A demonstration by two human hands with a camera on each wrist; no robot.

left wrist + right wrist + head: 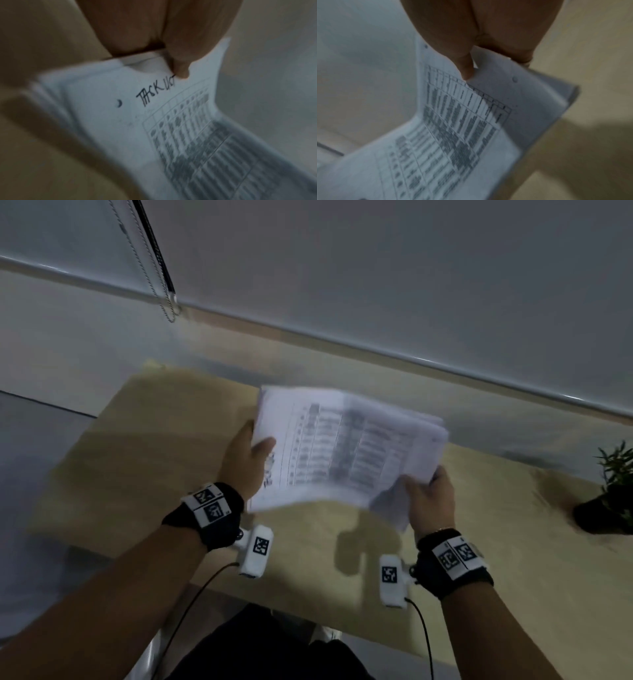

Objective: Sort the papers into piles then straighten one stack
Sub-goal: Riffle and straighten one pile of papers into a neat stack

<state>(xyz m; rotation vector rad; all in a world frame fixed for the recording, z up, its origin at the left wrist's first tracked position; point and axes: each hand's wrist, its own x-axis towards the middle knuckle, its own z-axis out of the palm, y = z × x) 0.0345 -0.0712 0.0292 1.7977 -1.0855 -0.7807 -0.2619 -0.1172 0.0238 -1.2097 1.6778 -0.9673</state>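
Note:
A stack of white papers (342, 450) with a printed table on the top sheet is held above the wooden table (137, 460), blurred by motion. My left hand (250, 457) grips its left edge, thumb on top. My right hand (428, 494) grips the lower right corner. The left wrist view shows the stack of papers (120, 108) with handwriting by my thumb (180, 67). In the right wrist view my thumb (465, 67) pinches the top of the papers (453, 135), and the sheets fan apart at the right edge.
A potted plant (609, 494) stands at the table's right end. A wall with a blind and its bead chain (164, 285) rises behind the table. Wrist cameras (257, 549) with cables hang under both wrists near the table's front edge.

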